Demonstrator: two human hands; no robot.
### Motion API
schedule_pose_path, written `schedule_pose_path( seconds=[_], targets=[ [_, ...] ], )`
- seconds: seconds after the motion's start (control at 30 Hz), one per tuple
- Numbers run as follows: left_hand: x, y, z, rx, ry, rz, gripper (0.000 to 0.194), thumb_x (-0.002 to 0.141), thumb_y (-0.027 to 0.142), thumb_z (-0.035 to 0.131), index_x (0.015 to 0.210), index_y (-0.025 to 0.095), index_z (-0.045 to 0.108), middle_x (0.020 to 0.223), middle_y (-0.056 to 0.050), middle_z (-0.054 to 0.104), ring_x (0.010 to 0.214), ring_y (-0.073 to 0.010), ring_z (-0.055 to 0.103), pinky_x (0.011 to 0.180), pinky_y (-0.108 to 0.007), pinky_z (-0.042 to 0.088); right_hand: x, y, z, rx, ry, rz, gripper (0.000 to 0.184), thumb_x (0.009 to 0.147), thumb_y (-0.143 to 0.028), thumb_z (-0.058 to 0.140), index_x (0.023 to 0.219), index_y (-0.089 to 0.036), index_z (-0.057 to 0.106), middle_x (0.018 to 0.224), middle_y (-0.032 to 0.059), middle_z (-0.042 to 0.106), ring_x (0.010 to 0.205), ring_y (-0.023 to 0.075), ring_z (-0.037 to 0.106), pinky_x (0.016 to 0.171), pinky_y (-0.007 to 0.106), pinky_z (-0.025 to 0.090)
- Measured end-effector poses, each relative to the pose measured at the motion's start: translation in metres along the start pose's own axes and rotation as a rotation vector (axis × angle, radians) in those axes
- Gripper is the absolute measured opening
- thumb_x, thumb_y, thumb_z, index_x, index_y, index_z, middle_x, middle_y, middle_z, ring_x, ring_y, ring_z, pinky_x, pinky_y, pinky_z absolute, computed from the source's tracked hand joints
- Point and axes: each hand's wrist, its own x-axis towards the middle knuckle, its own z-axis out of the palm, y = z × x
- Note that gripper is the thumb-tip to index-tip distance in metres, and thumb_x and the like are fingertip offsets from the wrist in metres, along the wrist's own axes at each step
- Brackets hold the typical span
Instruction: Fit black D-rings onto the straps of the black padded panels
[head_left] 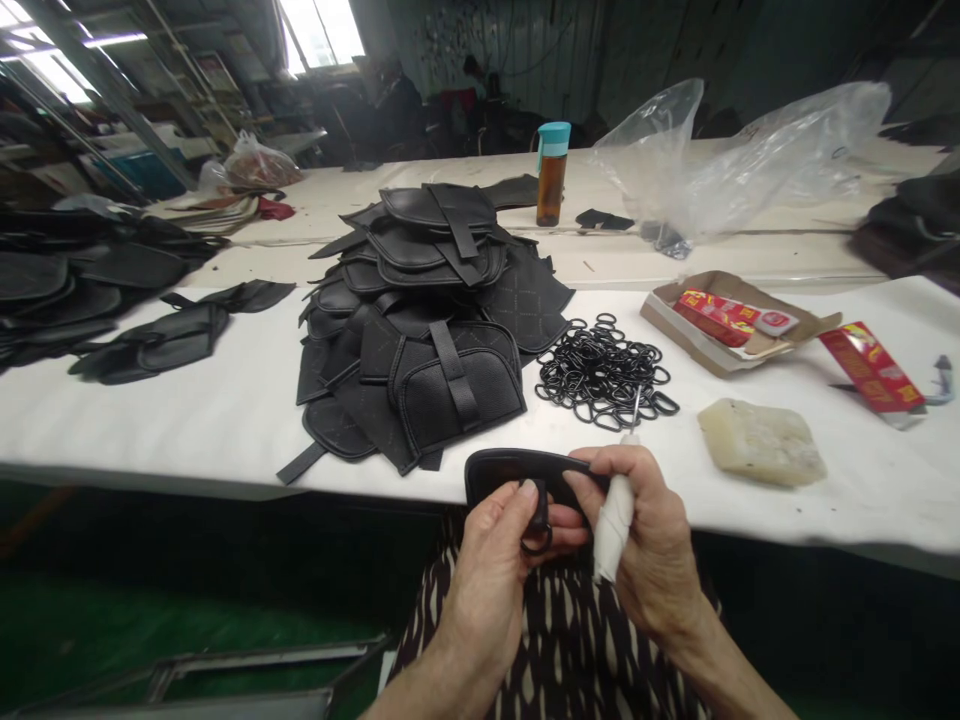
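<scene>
At the table's front edge, my left hand (487,570) pinches a short black strap (538,510) with thumb and fingers. A black metal ring (537,546) hangs at the strap's lower end. Behind the fingers stands a black leather piece (517,466) with a raised rim. My right hand (652,550) grips its right edge and also holds an awl-like tool with a white-wrapped handle (613,525); a thin metal shaft points up past the knuckles. Just beyond my hands lies a heap of black D-rings (600,370). Left of it are stacked black leather pieces (457,395) with straps.
To the right are a yellowish waxy block (761,442), an open cardboard box (720,345) holding red packets, and a red carton (874,370). Farther back stand a brown bottle with a turquoise lid (553,180) and clear plastic bags (780,160). More black pieces (165,335) lie left.
</scene>
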Motion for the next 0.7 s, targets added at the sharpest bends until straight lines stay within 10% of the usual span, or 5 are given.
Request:
schedule_pose_path(
  seconds=[0.13, 0.33, 0.7],
  targets=[
    [0.003, -0.003, 0.0, -0.039, 0.027, -0.02, 0.019, 0.076, 0.03, 0.064, 0.075, 0.011, 0.059, 0.064, -0.006, 0.068, 0.054, -0.0139, 0.063, 0.06, -0.026, 0.05, 0.003, 0.004, -0.005, -0.073, -0.018, 0.029, 0.013, 0.084, -0.026, 0.056, 0.091, -0.024, 0.046, 0.092, 0.0018, 0.065, 0.058, 0.0109, 0.062, 0.046, 0.02, 0.052],
    [0.008, -0.003, 0.002, -0.048, 0.095, -0.062, 0.016, 0.075, 0.026, 0.064, 0.077, 0.011, 0.057, 0.063, -0.008, 0.07, 0.055, -0.0162, 0.065, 0.06, -0.027, 0.051, 0.006, 0.007, -0.024, -0.178, 0.056, -0.129, 0.018, 0.081, -0.024, 0.062, 0.093, -0.023, 0.048, 0.101, 0.0045, 0.063, 0.095, 0.0192, 0.062, 0.081, 0.034, 0.051],
    [0.008, 0.001, 0.005, 0.003, 0.055, -0.019, 0.022, 0.075, 0.032, 0.065, 0.072, 0.011, 0.059, 0.063, -0.006, 0.069, 0.055, -0.015, 0.065, 0.061, -0.027, 0.051, -0.014, -0.014, -0.071, -0.13, 0.205, -0.145, 0.027, 0.077, -0.043, 0.067, 0.092, -0.025, 0.054, 0.09, 0.0071, 0.069, 0.08, 0.0252, 0.065, 0.078, 0.041, 0.049]
  ],
)
